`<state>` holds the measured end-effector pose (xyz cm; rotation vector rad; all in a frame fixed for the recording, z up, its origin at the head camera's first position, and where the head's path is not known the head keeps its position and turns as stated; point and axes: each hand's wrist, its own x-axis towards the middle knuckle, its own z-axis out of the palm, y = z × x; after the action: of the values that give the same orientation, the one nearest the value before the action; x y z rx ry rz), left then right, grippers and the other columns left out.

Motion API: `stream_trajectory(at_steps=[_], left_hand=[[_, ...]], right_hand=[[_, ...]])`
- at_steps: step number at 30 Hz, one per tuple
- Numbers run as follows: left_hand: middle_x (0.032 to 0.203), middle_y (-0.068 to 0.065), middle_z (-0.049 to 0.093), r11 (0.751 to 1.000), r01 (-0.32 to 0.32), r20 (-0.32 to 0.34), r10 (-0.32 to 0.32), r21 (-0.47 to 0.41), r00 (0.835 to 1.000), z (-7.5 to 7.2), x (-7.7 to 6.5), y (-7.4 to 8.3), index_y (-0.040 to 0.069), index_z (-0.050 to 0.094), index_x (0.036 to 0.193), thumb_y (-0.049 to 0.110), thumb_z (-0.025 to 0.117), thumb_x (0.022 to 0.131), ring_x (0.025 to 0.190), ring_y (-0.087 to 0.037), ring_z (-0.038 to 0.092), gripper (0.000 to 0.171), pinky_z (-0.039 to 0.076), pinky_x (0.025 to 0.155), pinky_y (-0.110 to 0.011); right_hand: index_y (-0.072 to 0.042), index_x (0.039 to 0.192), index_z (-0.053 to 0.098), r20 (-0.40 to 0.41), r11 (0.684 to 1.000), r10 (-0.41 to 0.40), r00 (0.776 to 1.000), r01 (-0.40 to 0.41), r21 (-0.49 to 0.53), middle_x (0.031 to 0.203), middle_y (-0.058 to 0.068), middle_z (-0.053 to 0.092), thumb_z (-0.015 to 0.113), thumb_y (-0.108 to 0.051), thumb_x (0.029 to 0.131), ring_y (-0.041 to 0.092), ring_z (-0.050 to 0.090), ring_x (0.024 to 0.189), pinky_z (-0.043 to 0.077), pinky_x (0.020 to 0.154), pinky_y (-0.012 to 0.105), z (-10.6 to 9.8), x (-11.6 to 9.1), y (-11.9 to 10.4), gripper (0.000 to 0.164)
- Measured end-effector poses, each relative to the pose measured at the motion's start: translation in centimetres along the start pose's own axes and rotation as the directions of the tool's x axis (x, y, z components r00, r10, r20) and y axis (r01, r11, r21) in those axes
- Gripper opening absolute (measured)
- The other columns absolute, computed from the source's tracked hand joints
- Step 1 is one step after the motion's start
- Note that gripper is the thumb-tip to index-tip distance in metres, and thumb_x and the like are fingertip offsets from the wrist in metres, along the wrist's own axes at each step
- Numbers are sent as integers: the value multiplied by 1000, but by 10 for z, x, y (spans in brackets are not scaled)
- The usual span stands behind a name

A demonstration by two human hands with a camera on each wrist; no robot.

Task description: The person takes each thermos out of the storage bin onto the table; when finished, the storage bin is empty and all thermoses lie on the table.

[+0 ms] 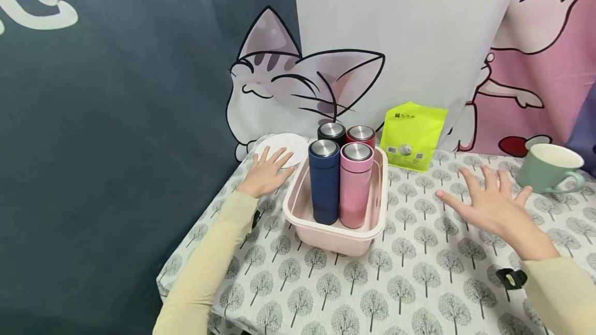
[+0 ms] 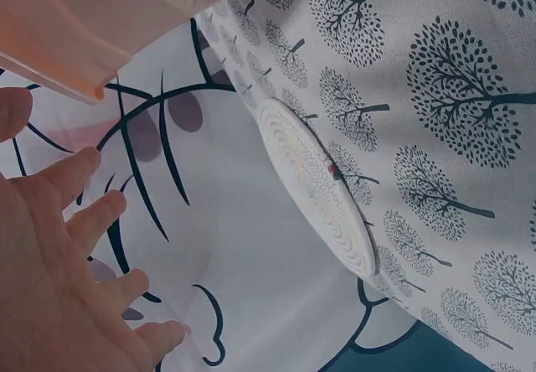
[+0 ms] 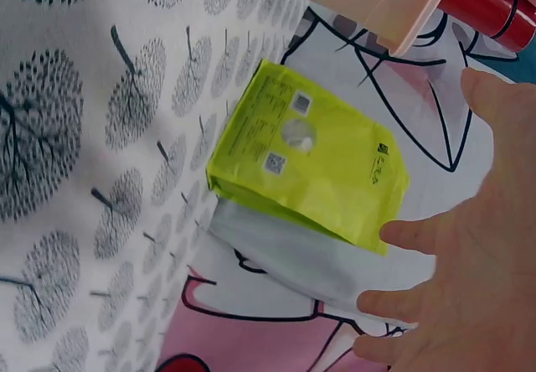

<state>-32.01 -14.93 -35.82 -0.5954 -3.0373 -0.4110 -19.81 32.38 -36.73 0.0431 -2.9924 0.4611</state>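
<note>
A backdrop with cartoon figures point(image 1: 121, 118) hangs behind the bench point(image 1: 419, 283), which wears a white cloth printed with grey trees. In the middle of the bench stands an open pale-pink bin point(image 1: 335, 239), and to its right, near the backdrop, a yellow-green bag point(image 1: 412, 138) stands upright with small printed labels. Four bottles with silver-topped lids stand upright inside the bin: dark blue point(image 1: 325, 185) and pink point(image 1: 356, 190) in front, black point(image 1: 331, 130) and red point(image 1: 370, 139) behind. Left of the bin, toward the far edge, lies a round white mat point(image 1: 294, 141).

The left hand point(image 1: 266, 173) is left of the bin, its grip released and fingers spread; they overlap the mat in the head view, yet the left wrist view shows the mat apart from them. The right hand point(image 1: 495, 206) is right of the bin and well apart from it, its grip likewise released, fingers fanned and nothing held. The bag lies ahead of that grip and to its left. A green mug point(image 1: 540, 169) is just right of the little finger; whether they touch, I cannot tell. Each wrist carries a small dark strap point(image 1: 511, 278).
</note>
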Motion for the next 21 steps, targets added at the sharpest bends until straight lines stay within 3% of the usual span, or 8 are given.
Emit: stream_trajectory(at_steps=[4,5,7,10,11,13,17,21], left_hand=[[159,-8,33,974,3,23,2,-229,1000,-4,-3,2,14,35,152,49,36,103,148,-34,23,61,20,124,-52],[153,-12,42,943,12,49,5,-332,999,-6,-5,4,8,40,149,46,41,103,143,-34,35,60,29,121,-50],[138,-19,57,853,45,118,19,-519,993,-8,-7,8,-1,50,139,37,51,101,126,-33,55,54,46,110,-46],[119,-23,67,741,128,222,29,-659,975,-12,-10,16,-8,60,126,22,61,96,101,-31,69,42,60,91,-39],[115,-25,68,714,149,240,27,-684,970,-13,-11,18,-11,60,123,17,63,94,94,-30,71,40,62,86,-37],[111,-25,69,697,172,249,10,-696,968,-14,-12,21,-13,61,119,11,65,92,86,-26,72,37,63,81,-34],[101,-24,72,669,221,255,-49,-710,966,-15,-11,22,-14,63,114,8,69,89,75,-19,71,34,64,78,-33],[96,-22,73,645,258,278,-73,-720,958,-15,-9,22,-14,64,112,6,70,88,72,-16,70,32,64,77,-34]], right_hand=[[-8,156,19,-67,992,-48,997,56,112,152,39,17,51,-59,94,64,15,134,12,94,89,0,-1,-10,86],[-7,155,23,-90,984,-60,994,75,164,150,38,24,53,-55,95,63,24,131,21,94,86,0,-3,-15,82],[-4,151,30,-116,953,-74,991,104,284,146,35,36,57,-48,96,58,38,124,39,94,73,0,-7,-25,75],[-5,148,37,-120,889,-68,990,115,444,142,27,47,59,-42,97,48,50,121,55,94,34,1,-12,-45,67],[-5,147,40,-125,868,-76,989,127,479,141,25,50,60,-41,97,45,52,121,53,92,21,3,-11,-52,65],[-7,145,43,-130,837,-91,987,147,527,139,21,53,62,-39,96,40,55,121,45,83,2,6,-9,-67,61],[-7,141,48,-152,795,-131,980,195,574,138,18,55,64,-38,95,36,57,122,45,89,2,13,-2,-93,58],[-6,140,49,-145,757,-142,979,202,622,137,17,55,68,-38,92,35,54,125,50,106,29,17,6,-114,61]])
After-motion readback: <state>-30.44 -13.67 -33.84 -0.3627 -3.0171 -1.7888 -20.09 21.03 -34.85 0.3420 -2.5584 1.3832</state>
